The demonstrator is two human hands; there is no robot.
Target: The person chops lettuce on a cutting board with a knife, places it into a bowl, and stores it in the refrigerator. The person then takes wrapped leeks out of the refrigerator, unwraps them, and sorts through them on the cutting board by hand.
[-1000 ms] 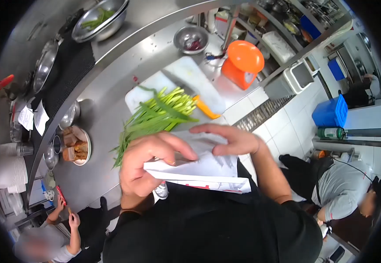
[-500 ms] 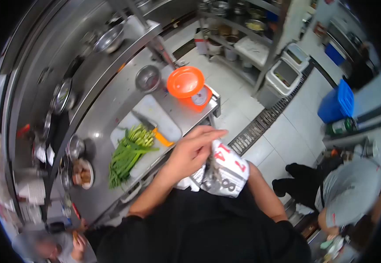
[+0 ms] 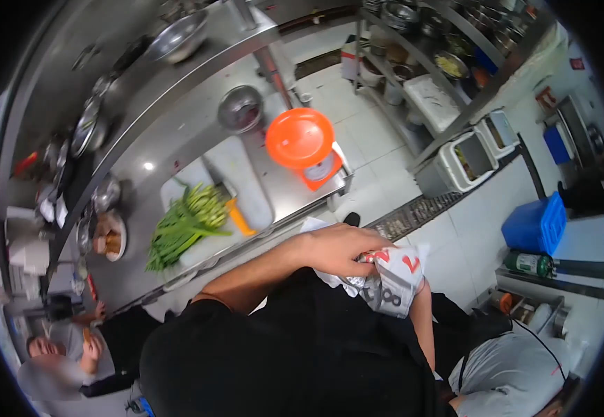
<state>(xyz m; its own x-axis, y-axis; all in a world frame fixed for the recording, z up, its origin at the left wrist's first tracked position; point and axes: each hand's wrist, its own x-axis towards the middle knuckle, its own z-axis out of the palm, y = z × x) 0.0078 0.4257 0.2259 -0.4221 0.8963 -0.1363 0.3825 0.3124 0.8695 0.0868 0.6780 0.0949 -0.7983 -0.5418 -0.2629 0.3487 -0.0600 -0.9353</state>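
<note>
A crumpled white-and-silver bag (image 3: 393, 290) printed with red and grey figures is held before my dark clothing, over the tiled floor. My left hand (image 3: 347, 251) comes from the left, back of the hand up, its fingers bent over the top edge of the bag. On the bag's right side my right forearm (image 3: 423, 323) runs up to it; my right hand is hidden behind the bag, which rests against it. Pale wrapping sticks out beneath my left wrist.
On the steel bench, white cutting boards (image 3: 247, 177) carry cut greens (image 3: 189, 226) and an orange-handled knife (image 3: 241, 217). An orange scale (image 3: 300, 139) and metal bowl (image 3: 241, 109) stand behind. People are at lower left and lower right (image 3: 517, 372). White bins (image 3: 465, 161) and a blue bin (image 3: 534, 224) stand right.
My view has turned, so the bench sits further left. The bag and both arms have shifted right in view. My left fingers, stretched over the bag before, now bend down onto it.
</note>
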